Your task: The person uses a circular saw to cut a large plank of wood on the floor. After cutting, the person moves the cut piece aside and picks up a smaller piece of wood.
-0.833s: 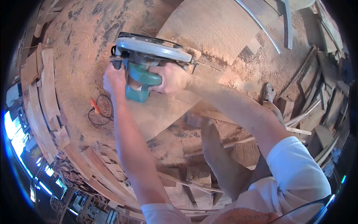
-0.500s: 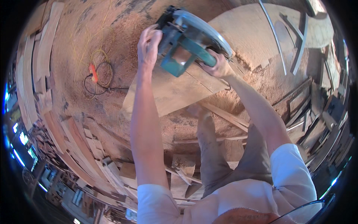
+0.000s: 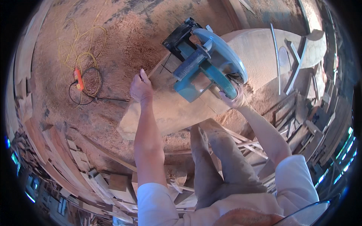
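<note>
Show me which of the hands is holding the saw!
The right hand, gripping the teal circular saw; the left hand is apart from it, by the wooden board.

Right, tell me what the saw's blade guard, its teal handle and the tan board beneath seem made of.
Blade guard: probably metal, its smooth curved face showing a soft grey-blue sheen.
Teal handle: likely moulded plastic, given its even colour and rounded form.
Tan board: wood, apparently bare; pale, matte, dusted with sawdust.

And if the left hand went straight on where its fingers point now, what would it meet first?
Ahead of the left hand, the way looks free over the sawdust-covered floor, though depth is unclear.
</note>
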Action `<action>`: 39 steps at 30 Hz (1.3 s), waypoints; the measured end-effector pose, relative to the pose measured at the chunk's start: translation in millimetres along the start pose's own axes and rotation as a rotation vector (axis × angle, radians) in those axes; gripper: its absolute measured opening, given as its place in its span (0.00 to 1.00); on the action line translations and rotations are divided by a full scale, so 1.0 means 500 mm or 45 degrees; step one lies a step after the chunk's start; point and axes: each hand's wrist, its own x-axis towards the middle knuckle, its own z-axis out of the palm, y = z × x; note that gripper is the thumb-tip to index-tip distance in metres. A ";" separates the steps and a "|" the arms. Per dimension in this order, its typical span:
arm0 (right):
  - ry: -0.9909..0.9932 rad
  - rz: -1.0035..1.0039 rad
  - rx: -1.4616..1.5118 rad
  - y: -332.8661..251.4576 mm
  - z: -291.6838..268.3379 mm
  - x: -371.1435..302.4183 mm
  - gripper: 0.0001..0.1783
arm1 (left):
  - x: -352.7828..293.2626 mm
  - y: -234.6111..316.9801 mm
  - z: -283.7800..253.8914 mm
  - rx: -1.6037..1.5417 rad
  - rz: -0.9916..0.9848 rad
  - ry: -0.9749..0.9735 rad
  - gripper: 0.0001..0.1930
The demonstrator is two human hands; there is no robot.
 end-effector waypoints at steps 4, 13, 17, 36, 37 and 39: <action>0.176 -0.036 0.017 0.004 -0.001 -0.015 0.24 | 0.002 0.042 0.005 0.036 0.055 -0.099 0.27; 0.391 -0.053 0.148 -0.018 0.052 -0.017 0.20 | -0.006 -0.038 0.013 0.151 -0.018 -0.422 0.28; 0.367 -0.291 0.133 0.004 0.012 -0.007 0.25 | 0.003 0.021 0.005 0.068 0.017 -0.486 0.27; 0.123 0.042 0.478 -0.023 0.000 -0.001 0.20 | 0.022 0.446 -0.205 -0.322 0.169 -1.221 0.20; 0.143 0.027 0.436 -0.034 -0.003 0.000 0.20 | 0.025 0.414 -0.181 -0.345 0.263 -1.121 0.19; 0.188 0.011 0.351 -0.032 -0.001 -0.004 0.21 | 0.010 0.390 -0.188 -0.361 0.354 -1.030 0.19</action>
